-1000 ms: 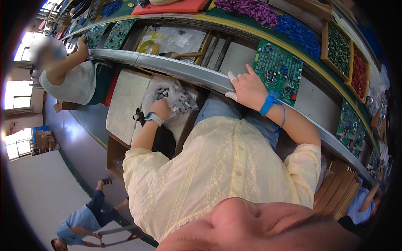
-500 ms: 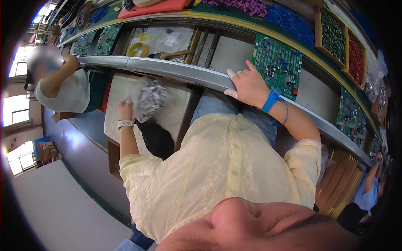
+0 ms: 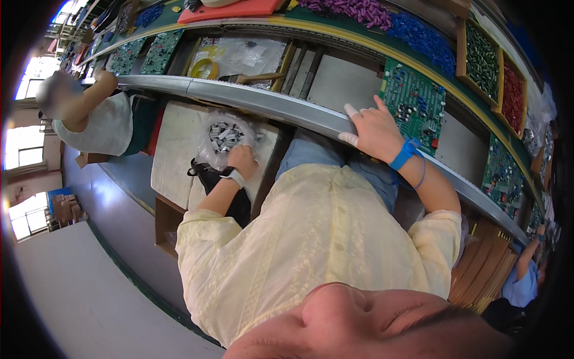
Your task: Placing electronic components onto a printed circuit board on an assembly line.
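A clear plastic bag (image 3: 206, 130) of small silver metal parts (image 3: 226, 137) lies with its mouth spread on the pale bench at my left. At its near right edge is my left hand (image 3: 242, 160), wearing a white-banded watch; its fingertips are hard to make out. My right hand (image 3: 378, 133), with white finger covers and a blue wrist strap (image 3: 406, 152), lies over the metal rail (image 3: 287, 112), fingers spread. Its index finger reaches the left edge of a green circuit board (image 3: 412, 102) full of components.
Beyond the boards sit purple parts (image 3: 350, 12), blue parts (image 3: 421, 40) and wooden trays of green (image 3: 482, 57) and red parts (image 3: 512, 90). Left of centre is a tray (image 3: 239, 57) with yellow tape (image 3: 204, 69) and a brush. A black bag (image 3: 218, 182) lies by my left forearm. A co-worker (image 3: 98, 122) sits left.
My left hand has moved right, from the bag's left side to its near right edge. The blurred bag has settled, showing the silver parts. My right hand stays by the board.
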A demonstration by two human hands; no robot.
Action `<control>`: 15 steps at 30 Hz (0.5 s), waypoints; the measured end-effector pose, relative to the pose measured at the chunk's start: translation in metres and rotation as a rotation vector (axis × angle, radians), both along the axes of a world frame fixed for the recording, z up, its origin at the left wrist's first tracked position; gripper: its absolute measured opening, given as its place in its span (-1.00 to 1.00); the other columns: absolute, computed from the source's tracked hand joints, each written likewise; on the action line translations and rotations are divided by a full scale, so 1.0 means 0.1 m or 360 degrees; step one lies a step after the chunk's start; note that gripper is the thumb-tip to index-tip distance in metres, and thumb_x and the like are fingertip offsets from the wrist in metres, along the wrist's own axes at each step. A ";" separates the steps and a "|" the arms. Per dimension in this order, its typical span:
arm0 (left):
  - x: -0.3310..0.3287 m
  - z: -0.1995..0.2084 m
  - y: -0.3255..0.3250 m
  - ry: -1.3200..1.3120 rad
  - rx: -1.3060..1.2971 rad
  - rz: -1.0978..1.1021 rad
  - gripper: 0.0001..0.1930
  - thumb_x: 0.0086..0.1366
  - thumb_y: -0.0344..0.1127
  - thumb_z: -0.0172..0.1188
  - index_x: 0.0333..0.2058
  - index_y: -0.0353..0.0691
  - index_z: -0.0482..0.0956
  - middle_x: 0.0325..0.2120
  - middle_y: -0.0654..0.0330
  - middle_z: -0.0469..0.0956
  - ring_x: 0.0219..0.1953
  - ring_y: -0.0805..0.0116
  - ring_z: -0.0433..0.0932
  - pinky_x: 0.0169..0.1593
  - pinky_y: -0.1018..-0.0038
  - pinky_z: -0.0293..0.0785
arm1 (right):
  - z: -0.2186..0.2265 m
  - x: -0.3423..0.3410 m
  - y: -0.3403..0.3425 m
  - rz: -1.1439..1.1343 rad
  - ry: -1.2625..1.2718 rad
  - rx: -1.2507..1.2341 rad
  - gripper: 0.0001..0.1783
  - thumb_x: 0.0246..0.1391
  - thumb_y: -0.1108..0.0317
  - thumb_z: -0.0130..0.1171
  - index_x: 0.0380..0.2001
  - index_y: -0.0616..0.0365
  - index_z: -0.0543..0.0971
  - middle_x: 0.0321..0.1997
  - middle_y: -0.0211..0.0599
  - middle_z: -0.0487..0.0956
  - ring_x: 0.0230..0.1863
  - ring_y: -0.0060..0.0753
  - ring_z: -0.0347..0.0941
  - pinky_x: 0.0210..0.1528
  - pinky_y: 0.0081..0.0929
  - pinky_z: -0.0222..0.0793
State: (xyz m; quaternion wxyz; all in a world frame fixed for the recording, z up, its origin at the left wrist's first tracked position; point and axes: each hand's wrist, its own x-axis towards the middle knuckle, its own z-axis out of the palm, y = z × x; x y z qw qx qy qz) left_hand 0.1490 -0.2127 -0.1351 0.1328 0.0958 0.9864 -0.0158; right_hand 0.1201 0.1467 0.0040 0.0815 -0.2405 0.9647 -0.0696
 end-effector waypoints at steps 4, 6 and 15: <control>-0.05 0.23 0.16 -0.0180 -0.0248 -0.0095 -0.66 -0.05 -0.19 0.10 -0.32 -0.30 0.50 -0.32 0.03 0.52 -0.19 0.10 0.49 0.02 0.16 0.22 | -0.02 0.15 0.26 -0.0130 0.0048 -0.0088 -0.38 -0.02 0.01 0.09 0.00 0.24 0.35 -0.41 -0.12 0.52 -0.24 -0.10 0.43 0.21 -0.06 -0.04; -0.15 0.59 0.23 -0.0189 -0.0335 -0.0042 -0.69 -0.05 -0.18 0.10 -0.36 -0.26 0.53 -0.32 0.05 0.53 -0.20 0.12 0.50 0.00 0.18 0.24 | -0.05 0.25 0.44 -0.0183 0.0123 -0.0098 -0.39 -0.03 0.00 0.09 -0.03 0.25 0.38 -0.43 -0.12 0.52 -0.27 -0.12 0.44 0.20 -0.08 -0.02; -1.67 1.21 -1.42 0.1002 0.0315 0.0395 -0.73 0.12 -0.21 0.04 -0.28 -0.23 0.57 -0.36 -0.09 0.53 -0.26 -0.01 0.51 -0.16 0.23 0.42 | -0.10 0.64 0.82 -0.0583 0.0406 -0.0082 -0.46 0.00 0.04 0.09 -0.09 0.26 0.43 -0.48 -0.10 0.51 -0.34 -0.12 0.44 0.12 -0.11 0.09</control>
